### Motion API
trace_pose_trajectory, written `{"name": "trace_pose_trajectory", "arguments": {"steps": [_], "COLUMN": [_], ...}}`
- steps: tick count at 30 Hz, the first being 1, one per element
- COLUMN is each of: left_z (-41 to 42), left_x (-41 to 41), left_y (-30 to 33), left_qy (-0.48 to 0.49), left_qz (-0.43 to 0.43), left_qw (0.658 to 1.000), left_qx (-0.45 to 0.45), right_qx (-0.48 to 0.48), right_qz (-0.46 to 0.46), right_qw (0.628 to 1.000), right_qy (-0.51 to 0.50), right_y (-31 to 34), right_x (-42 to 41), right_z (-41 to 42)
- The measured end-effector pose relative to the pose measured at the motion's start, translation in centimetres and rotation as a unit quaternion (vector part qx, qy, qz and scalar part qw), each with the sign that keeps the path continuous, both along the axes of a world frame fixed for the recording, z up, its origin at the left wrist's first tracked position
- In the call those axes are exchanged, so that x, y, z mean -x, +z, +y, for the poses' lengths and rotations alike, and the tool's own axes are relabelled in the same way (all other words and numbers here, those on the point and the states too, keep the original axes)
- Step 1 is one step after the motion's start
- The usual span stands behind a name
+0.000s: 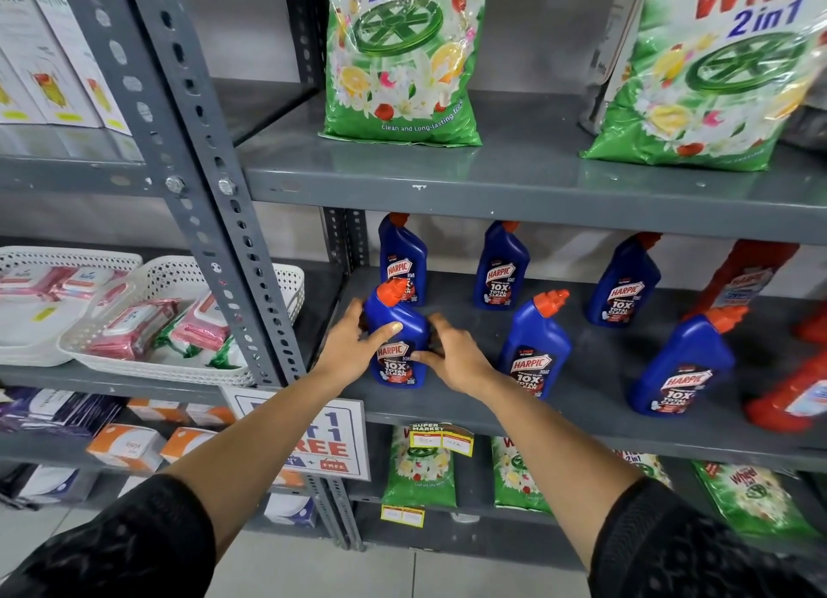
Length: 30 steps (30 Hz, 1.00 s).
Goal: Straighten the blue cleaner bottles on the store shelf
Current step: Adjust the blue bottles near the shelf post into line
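Several blue cleaner bottles with orange caps stand in two rows on the grey middle shelf (595,387). The front-left bottle (400,329) stands upright at the shelf's left end. My left hand (353,342) wraps its left side, thumb across the front. Against its right side presses my right hand (452,356), thumb on the label. Another front bottle (534,347) stands just right of my right hand, and a third (684,365) further right. Three more stand behind: back-left (402,253), back-middle (501,266), back-right (624,280).
Red cleaner bottles (747,280) fill the shelf's right end. Green detergent bags (402,60) sit on the shelf above and below. A grey upright post (215,186) stands to the left, with white baskets of wipes (147,324) beyond it. A promotion sign (331,441) hangs below.
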State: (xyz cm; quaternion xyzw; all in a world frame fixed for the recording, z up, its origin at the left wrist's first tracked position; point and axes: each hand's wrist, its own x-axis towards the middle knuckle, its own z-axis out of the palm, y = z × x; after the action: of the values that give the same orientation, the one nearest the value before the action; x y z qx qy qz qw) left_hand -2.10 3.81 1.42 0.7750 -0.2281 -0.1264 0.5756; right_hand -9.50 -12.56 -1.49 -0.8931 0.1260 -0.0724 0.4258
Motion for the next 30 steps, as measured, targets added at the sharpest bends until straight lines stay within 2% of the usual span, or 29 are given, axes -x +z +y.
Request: {"name": "trace_pose_trajectory", "arguments": {"steps": [15,18,20,22,25,28,30], "left_z": [0.0,0.4,0.6,0.5,-0.4,-2.7,-4.9], "left_x": [-0.1,0.2,0.6,1.2,2.8,4.7,5.8], "left_y": [-0.7,-1.0,-0.8,-0.6,-0.7,-0.5,-0.3], "left_qy": [0.013,0.076,0.150,0.172,0.136,0.080,0.017], "left_qz": [0.023,-0.068,-0.154,-0.213,-0.274,-0.286,-0.289], "left_qw": [0.999,0.995,0.977,0.962,0.951,0.954,0.956], "left_qx": [0.032,0.020,0.012,0.015,0.038,0.049,0.054], "right_qx": [-0.068,-0.059,-0.046,-0.036,-0.025,-0.024,-0.012], "right_qz": [-0.026,-0.047,-0.076,-0.102,-0.125,-0.137,-0.145], "right_qw": [0.997,0.997,0.995,0.990,0.985,0.980,0.970], "right_qy": [-0.001,-0.022,-0.055,-0.096,-0.119,-0.144,-0.194], "right_y": [-0.6,-0.9,-1.1,-1.2,-1.8,-3.0,-3.9], "right_x": [0.6,1.2,2.0,3.2,5.6,8.5,10.8], "right_z": [0.1,-0.3,-0.6,-1.0,-1.2,-2.1,-3.4]}}
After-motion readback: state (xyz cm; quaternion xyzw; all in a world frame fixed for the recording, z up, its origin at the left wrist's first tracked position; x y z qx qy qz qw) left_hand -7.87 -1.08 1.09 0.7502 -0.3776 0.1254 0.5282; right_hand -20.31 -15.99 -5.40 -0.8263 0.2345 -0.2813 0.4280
